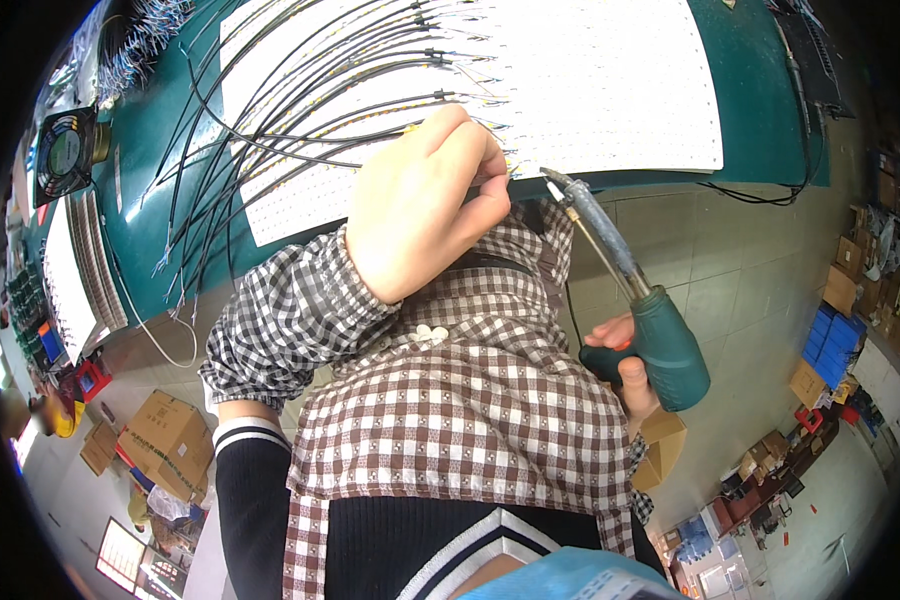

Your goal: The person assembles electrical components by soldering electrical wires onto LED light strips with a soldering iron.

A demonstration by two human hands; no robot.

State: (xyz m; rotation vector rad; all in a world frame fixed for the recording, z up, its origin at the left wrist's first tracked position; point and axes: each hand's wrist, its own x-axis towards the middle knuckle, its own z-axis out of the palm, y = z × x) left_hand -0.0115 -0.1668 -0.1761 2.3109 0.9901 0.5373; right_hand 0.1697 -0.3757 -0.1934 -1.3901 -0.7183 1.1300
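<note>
1. Nearest the camera, the right hand [625, 365] has its grip wrapped closed around the dark green plastic handle of a pistol-shaped soldering iron [630, 290], thumb on the handle's near side, below the edge of the table.
2. The iron's grey metal barrel slants up and to the left from the handle, and its tip sits at the near edge of the green-topped table [760, 110], just beside the fingertips of the other hand.
3. The left hand [420, 205], coming out of a brown-and-white checked sleeve [290, 310], is curled over the table edge with its grip pinched shut at the fingertips; it seems to hold a thin wire end, though that is too small to tell for sure.
4. Under and beyond that hand lie white rectangular sheets dotted with rows of tiny components [610, 90], flat on the table.
5. A bundle of thin black insulated wires [300, 90] fans across the sheets from the left, their ends reaching toward the middle.
6. At the far left of the table stands a small black square cooling fan [67, 153].
</note>
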